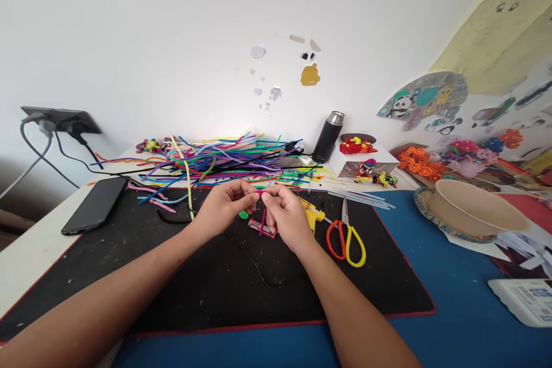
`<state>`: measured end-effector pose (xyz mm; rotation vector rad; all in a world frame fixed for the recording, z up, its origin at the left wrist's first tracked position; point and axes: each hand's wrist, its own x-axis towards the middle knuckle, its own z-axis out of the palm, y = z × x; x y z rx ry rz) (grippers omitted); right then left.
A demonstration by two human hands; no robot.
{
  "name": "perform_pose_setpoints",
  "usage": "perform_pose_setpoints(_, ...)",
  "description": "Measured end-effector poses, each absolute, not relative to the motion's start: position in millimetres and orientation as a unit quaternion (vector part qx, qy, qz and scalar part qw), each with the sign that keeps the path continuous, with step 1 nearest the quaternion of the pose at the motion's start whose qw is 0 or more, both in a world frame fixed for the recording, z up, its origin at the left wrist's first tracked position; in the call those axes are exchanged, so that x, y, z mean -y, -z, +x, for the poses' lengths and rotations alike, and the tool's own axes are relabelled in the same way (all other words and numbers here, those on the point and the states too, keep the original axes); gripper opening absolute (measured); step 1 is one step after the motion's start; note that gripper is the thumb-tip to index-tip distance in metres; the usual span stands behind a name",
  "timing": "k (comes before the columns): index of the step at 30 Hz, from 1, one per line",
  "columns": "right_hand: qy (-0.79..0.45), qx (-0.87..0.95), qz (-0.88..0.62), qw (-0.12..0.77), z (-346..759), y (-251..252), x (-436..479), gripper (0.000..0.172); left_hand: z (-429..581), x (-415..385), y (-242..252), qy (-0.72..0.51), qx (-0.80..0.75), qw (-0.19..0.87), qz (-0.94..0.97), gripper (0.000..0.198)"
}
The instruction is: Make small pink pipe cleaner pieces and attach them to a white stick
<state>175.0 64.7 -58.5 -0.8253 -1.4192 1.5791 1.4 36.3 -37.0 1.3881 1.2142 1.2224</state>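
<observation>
My left hand (228, 207) and my right hand (287, 215) meet over the black mat (207, 293), thumbs and forefingers pinched close together. Between the fingertips shows a bit of magenta pipe cleaner (260, 192), mostly covered by the fingers. Below them, a pink lighter (261, 229) lies on the mat, with a magenta strip crossing it. A small green piece (244, 214) rests under my left fingers. Just beyond my right hand is a yellow glue gun (314, 214), partly hidden by it. Scissors (346, 236) with red and yellow handles lie farther right.
A heap of colourful pipe cleaners (224, 155) lines the wall. Beside it stands a black flask (328, 138). Clear glue sticks (362, 198) lie at the mat's back edge. A phone (95, 205) is at left, a beige bowl (478, 207) at right.
</observation>
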Motion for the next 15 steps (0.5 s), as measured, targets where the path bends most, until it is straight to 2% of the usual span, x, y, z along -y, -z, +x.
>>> perform_pose_setpoints(6, -0.645, 0.549, -0.327, 0.419, 180.2, 48.2, -64.8, 0.04, 0.4, -37.0, 33.6, -0.528, -0.482, 0.471, 0.517, 0.04)
perform_pose_setpoints(15, -0.63, 0.552, -0.343, 0.425, 179.4, 51.8, -64.9, 0.034, -1.2, -38.3, 37.4, -0.522, -0.468, 0.483, 0.525, 0.036)
